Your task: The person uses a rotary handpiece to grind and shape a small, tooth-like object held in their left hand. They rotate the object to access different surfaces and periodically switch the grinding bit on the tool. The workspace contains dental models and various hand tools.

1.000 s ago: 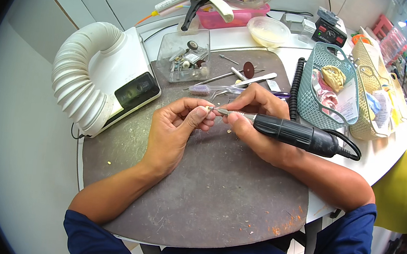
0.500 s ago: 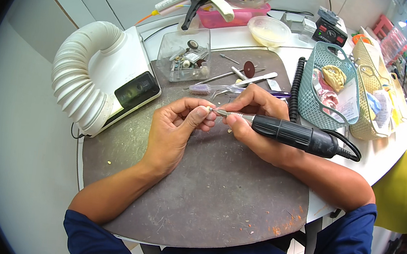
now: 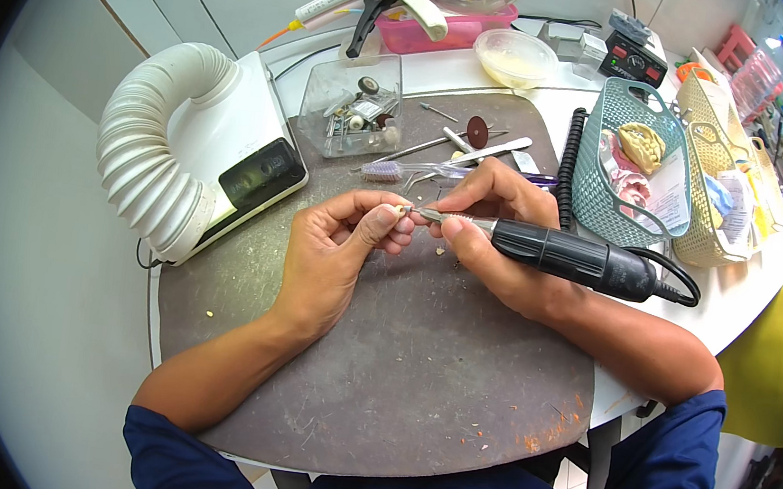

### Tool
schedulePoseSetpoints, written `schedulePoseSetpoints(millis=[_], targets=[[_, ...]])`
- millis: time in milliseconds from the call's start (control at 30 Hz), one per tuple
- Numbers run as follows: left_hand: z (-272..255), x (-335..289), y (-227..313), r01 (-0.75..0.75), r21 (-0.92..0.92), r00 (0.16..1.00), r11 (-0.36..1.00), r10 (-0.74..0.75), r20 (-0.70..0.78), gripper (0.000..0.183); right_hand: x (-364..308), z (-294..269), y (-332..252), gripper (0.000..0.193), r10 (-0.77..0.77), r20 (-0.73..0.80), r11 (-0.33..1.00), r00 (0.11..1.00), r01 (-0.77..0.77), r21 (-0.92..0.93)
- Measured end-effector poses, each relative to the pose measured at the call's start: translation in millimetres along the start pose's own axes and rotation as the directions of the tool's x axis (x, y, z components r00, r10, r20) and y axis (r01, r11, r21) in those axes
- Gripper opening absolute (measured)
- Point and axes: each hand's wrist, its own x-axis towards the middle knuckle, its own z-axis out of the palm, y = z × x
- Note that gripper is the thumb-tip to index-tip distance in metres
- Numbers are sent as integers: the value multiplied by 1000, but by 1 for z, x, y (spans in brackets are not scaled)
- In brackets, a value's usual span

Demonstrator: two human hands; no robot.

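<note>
Navy sleeves (image 3: 183, 459) stop near the elbows; bare forearms (image 3: 206, 373) converge above the brown-topped table (image 3: 396, 379). Left hand (image 3: 340, 239) pinches a small piece (image 3: 402, 210) between thumb and fingers; right hand (image 3: 508, 228) pen-grips a black handpiece (image 3: 571, 257), tip at the piece, contact unclear. Beyond: toothbrush (image 3: 382, 171), clear box (image 3: 314, 114), teal basket (image 3: 599, 201). White hose unit (image 3: 154, 158) stands left. Fingertips (image 3: 383, 215) partly hide the piece, visibly cream-coloured.

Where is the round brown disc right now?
In the head view, the brown disc sits above centre, slightly right, beyond the right hand, between the clear box and the blue-green basket.
</note>
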Motion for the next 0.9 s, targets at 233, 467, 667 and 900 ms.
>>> schedulePoseSetpoints(millis=[233,467,667,900], targets=[[1,0,1,8,-3,1000,1000,-8,0,21,0,0,-1,15,5,46,1000,999,-5,8],[-3,1,-1,8,-18,1000,1000,-7,8,22,0,1,0,14,-20,54,1000,998,19,25],[-3,1,-1,11,-48,1000,999,-11,2,21,1,2,3,14,-21,38,999,999,19,45],[-2,1,0,-13,-50,1000,999,14,20,21,1,3,5,16,-33,31,998,999,32,50]])
